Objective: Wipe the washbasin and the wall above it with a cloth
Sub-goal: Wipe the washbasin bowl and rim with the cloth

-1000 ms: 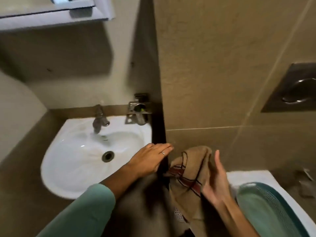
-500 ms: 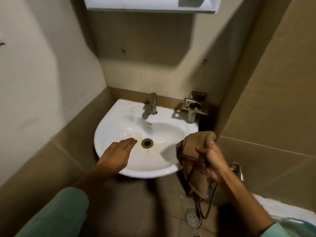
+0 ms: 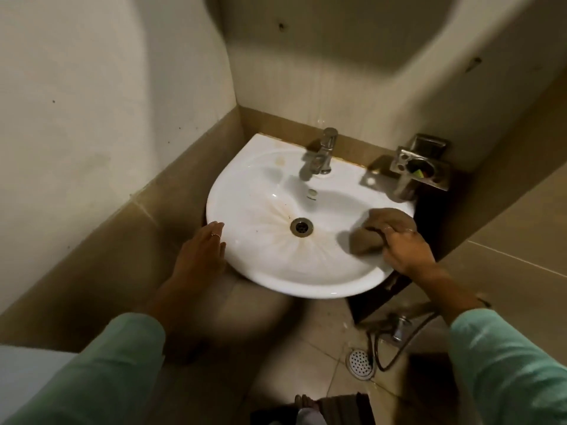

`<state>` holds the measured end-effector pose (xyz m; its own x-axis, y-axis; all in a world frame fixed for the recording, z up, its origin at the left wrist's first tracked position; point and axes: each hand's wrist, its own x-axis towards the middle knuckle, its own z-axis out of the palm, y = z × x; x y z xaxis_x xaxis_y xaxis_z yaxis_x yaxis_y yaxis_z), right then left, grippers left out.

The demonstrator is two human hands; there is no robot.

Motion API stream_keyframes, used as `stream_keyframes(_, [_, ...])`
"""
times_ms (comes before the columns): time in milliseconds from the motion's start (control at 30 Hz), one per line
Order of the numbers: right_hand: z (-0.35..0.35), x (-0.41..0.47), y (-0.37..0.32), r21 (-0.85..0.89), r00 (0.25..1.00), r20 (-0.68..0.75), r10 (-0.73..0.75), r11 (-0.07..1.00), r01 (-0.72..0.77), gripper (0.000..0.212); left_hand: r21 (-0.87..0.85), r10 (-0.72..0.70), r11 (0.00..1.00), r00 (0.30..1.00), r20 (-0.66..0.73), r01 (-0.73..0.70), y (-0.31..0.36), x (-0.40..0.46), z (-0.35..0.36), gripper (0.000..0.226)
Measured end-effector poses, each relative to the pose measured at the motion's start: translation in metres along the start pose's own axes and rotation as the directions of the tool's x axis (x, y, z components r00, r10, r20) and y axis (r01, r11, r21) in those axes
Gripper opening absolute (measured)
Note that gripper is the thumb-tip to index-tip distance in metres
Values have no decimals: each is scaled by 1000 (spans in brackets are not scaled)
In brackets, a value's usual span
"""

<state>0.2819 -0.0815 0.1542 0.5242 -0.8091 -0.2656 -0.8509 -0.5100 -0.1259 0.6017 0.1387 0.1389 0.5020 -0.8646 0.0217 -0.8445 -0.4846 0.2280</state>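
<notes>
Holder: square metal toothbrush holder (image 3: 421, 168) on the wall, just above the right hand, something green and red inside.
Floor drain: round perforated metal cover (image 3: 361, 363), below the right hand.
Hose: dark flexible hose (image 3: 395, 360) looping beside it.

The left hand (image 3: 201, 253) lies flat, fingers straight, green-sleeved forearm extended. The right hand (image 3: 406, 248) curls, gripping a bunched brown cloth (image 3: 379, 230).
</notes>
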Motion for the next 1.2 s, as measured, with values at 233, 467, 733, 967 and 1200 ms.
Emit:
stream_keyframes(233, [16, -19, -1, -82, 971, 133, -199, 974, 211, 82, -84, -193, 977, 980, 51, 197, -9, -5, 2, 45])
stream_keyframes(467, [46, -39, -68, 34, 883, 273, -381, 921, 387, 87, -152, -301, 934, 941, 154, 323, -10, -5, 2, 52])
stream_keyframes(733, [58, -19, -129, 217, 764, 375, -526, 850, 479, 115, -245, -346, 887, 915, 208, 391, -17, 6, 3, 51])
stream_keyframes(967, [74, 11, -184, 323, 731, 325, -600, 797, 510, 66, -381, -392, 803, 888, 241, 458, -25, 31, 3, 51])
stream_keyframes(1200, [92, 47, -250, 485, 766, 167, -621, 728, 485, 68, -439, -420, 785, 896, 143, 437, -35, 55, -10, 46])
